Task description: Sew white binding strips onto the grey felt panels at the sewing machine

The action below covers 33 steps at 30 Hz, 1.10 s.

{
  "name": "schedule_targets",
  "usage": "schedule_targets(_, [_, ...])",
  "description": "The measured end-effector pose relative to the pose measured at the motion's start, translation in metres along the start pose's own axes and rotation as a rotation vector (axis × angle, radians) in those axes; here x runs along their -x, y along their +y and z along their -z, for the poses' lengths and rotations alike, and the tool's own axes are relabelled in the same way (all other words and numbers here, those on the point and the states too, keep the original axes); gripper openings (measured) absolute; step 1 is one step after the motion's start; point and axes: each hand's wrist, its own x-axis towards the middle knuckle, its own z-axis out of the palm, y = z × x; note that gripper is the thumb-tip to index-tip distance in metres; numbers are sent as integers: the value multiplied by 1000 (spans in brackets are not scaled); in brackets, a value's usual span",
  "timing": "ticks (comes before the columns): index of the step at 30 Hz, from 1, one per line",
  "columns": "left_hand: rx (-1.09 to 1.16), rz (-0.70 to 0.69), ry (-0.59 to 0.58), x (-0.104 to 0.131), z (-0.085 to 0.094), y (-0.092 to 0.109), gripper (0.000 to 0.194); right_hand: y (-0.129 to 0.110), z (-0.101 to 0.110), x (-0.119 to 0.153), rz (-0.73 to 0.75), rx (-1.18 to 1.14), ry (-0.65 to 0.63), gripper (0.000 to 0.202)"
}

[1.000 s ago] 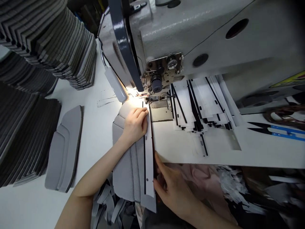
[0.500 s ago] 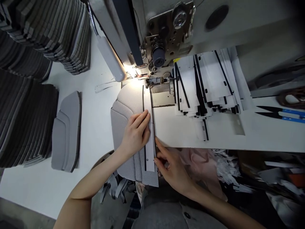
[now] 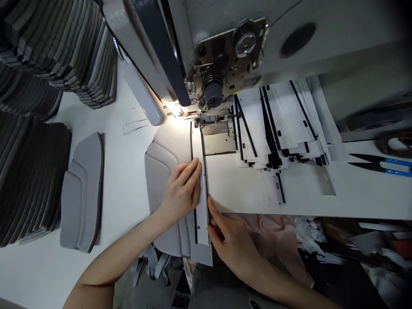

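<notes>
A grey padded fabric panel lies under the needle area of a sewing machine, its near end reaching past the table edge. Along the panel's right side runs a white strip with a black edge, its far end at the presser foot. My left hand rests on the strip and panel, fingers extended close together and pressing down. At the right edge, my right hand pinches the panel's border between thumb and forefinger, its other fingers curled.
More white strips with black edges lie right of the needle, and blue-handled thread snips farther right. To the left are another grey panel and tall stacks of panels. A lamp lights the needle. Scraps lie below the table.
The camera view has shifted, so the machine and table sit slightly lower in the picture. Both hands keep nearly the same places on the panel, and no clear feed of the fabric shows.
</notes>
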Motion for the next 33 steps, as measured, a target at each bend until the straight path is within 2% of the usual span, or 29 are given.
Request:
schedule_targets(14, [23,17,4,-16,-5,-22,47,-11,16,-43,-120,72,-155,59])
schedule_targets(22, [38,7,42,-25,-6,-31,44,-9,18,-63,-208,48,-174,62])
schedule_targets(33, [67,-5,40,-28,-5,-35,42,-3,25,-89,-227,37,-148,61])
